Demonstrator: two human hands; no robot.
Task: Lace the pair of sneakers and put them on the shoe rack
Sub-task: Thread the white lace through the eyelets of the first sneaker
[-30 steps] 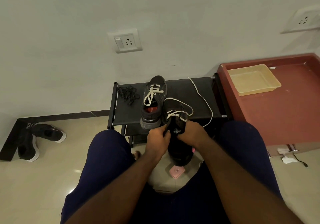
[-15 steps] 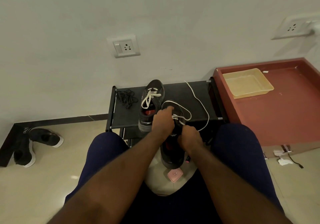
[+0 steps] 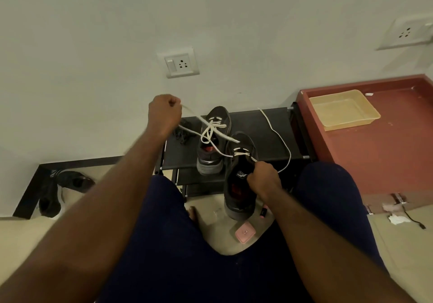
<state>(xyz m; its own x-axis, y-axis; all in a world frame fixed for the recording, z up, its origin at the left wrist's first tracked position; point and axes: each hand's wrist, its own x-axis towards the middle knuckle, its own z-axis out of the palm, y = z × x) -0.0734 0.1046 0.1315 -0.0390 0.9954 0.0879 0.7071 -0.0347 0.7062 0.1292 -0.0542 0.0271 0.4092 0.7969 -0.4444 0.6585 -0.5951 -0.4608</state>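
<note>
Between our fingers [image 3: 173, 103], taut lace [image 3: 225, 137]: left hand [image 3: 165, 113] pinches it, right hand [image 3: 263, 178] grips the sneaker [image 3: 236, 199]. We judge lacing barely started.

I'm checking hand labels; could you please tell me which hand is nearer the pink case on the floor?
Right. The right hand holds the sneaker just above the pink case; the left hand is raised far up-left, pinching the white lace.

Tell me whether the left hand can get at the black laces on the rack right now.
Likely yes, once freed. The left hand hangs close to the black laces on the shoe rack, with nothing between them, but it pinches the white lace taut and would have to let go.
</note>
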